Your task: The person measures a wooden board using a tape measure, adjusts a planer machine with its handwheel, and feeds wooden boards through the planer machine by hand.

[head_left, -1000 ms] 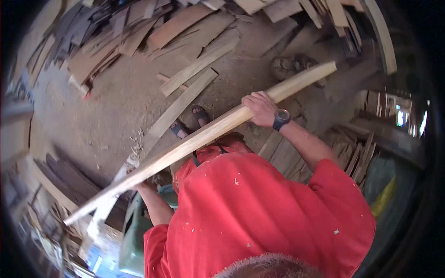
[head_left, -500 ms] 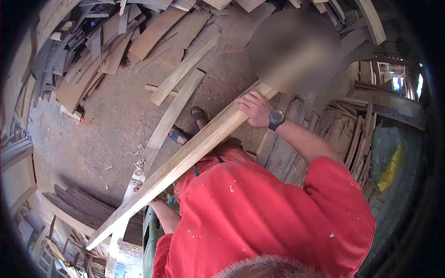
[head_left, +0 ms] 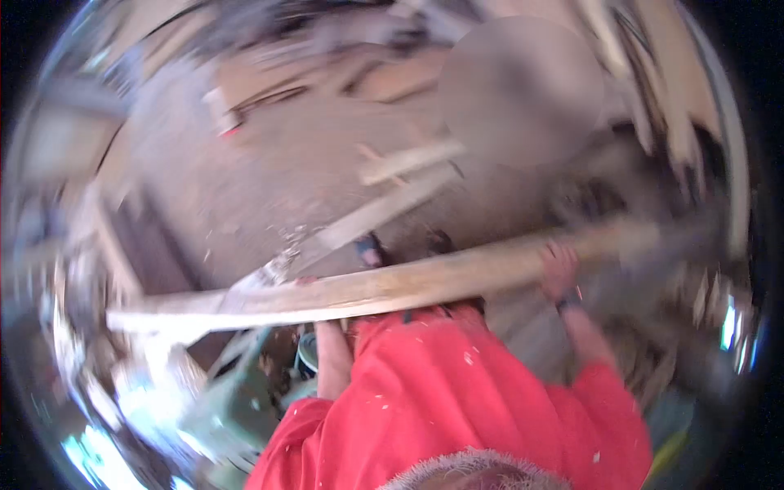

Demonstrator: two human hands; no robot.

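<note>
A long pale wooden board lies nearly level across the front of my body, with its left end slightly lower. My right hand is wrapped over the board toward its right end, with a dark watch on the wrist. My left hand grips the board left of the middle from beneath; only some fingertips show past its far edge, and the board hides the rest. The image is smeared by motion.
Another long plank with curled shavings beside it lies beyond the board. Loose boards are piled at the far side. Dark planks stand at the left. A green object sits at the lower left, near my left arm.
The held board has swung from a steep diagonal to nearly level in view, and both hands have moved with it. The whole surroundings have turned in the picture.
</note>
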